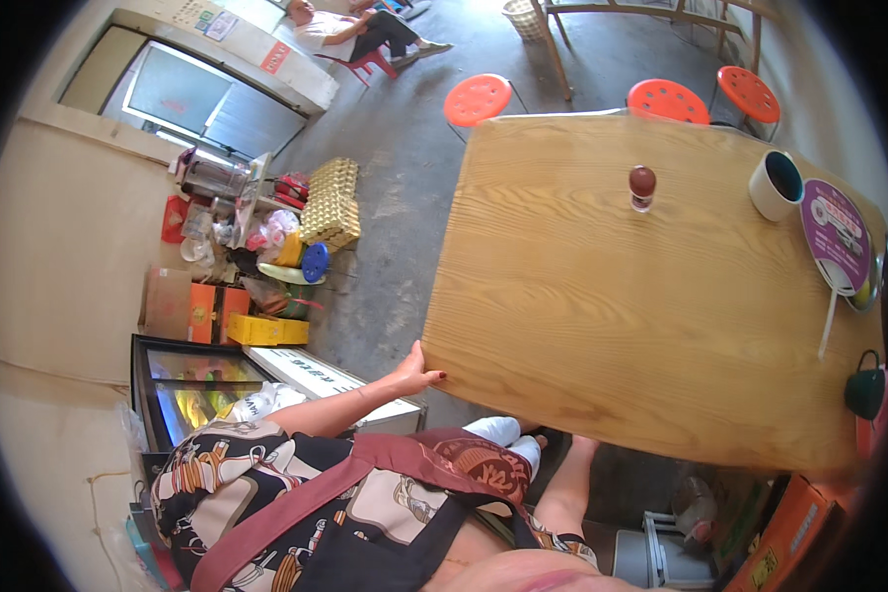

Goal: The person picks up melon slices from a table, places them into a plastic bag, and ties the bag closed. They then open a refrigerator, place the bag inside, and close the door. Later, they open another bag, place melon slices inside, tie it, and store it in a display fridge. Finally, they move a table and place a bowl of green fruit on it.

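Observation:
My left hand point(416, 371) is at the near left corner of a wood-grain table point(584, 318), its thumb and fingers spread around the corner and gripping it. My right forearm reaches towards the table's near edge; the right hand point(584, 442) shows only in part there, its fingers hidden. A small bottle with a brownish-red cap point(641, 189) stands on the far half of the tabletop. Towards the right lie a white cup with a dark inside point(775, 185) and a purple hand fan point(838, 229), which overlaps a metal dish point(868, 288). A dark green cup point(864, 394) is near the right edge.
Red round stools point(477, 100) stand beyond the table. At the left are a white cabinet point(318, 370), yellow boxes point(268, 330), stacked egg trays point(331, 201) and a blue stool point(315, 263). A person point(355, 33) sits on a red chair far off. An orange box point(784, 536) is at lower right.

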A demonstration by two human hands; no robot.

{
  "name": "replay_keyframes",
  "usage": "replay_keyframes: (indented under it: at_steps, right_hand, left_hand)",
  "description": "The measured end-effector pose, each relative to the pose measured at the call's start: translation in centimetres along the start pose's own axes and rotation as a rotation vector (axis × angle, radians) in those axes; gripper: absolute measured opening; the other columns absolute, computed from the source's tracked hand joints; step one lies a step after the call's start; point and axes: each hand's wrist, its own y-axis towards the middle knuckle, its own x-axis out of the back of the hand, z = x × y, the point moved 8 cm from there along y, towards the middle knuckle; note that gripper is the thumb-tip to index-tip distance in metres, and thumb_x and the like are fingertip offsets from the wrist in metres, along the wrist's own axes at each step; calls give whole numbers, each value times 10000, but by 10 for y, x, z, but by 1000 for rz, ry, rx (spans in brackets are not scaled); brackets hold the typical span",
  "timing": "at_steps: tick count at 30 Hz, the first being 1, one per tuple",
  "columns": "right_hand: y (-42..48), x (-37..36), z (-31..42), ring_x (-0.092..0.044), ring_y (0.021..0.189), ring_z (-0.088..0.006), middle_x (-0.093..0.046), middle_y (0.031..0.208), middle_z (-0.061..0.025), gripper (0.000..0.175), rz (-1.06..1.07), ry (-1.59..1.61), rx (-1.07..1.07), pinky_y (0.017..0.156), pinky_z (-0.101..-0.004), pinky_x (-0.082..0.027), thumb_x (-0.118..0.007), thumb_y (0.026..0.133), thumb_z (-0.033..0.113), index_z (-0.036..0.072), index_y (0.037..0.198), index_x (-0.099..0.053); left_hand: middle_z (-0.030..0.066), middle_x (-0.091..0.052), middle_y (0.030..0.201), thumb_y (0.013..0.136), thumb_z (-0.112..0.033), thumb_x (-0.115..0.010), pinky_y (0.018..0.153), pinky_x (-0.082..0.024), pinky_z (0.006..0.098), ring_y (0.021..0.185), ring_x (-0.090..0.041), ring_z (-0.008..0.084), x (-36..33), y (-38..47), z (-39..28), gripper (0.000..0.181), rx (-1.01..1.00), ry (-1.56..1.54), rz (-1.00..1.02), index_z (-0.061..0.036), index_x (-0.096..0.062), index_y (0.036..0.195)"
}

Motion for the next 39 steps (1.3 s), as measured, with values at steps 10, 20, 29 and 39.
replay_keyframes:
  at_steps: [10, 20, 29, 39]
  right_hand:
    - [-98, -16, 29, -646, 1036, -231, -648, 1173, -75, 463, -254, -895, -271, 886, -398, -511, -607, 934, 269, 62, 1334, -501]
    - [-268, -131, 275, -683, 642, -158, -710, 803, -81, 226, -286, -1287, 74, 534, -256, -527, -527, 986, 240, 47, 992, -644]
    - [-224, -307, 552, -498, 1201, -388, -514, 1256, -266, 788, -618, -1684, 1371, 1033, -479, -385, -776, 771, 166, -44, 1379, -321]
    - [-129, -412, 644, -461, 1223, -389, -462, 1279, -206, 787, -501, -2476, 868, 969, -513, -465, -740, 670, 83, 182, 1368, -389]
  left_hand:
    - [230, -599, 1098, 776, -237, -817, 855, -505, 374, 992, -613, 284, -5, 14, 20, 725, 216, 62, 17, 49, -313, 1212]
    - [204, -612, 1012, 746, -296, -844, 492, -526, 392, 766, -643, 274, -15, 29, 28, 720, 254, 45, 30, 13, -363, 1183]
    - [294, -421, 1380, 742, -339, -825, 1043, -397, 482, 1278, -421, 424, 10, 35, -37, 977, 137, 349, -293, 103, -251, 1398]
    - [293, -70, 1574, 685, -436, -845, 1119, -283, 580, 1467, -84, 437, -119, 26, -275, 1205, 103, 393, -224, 6, -100, 1523]
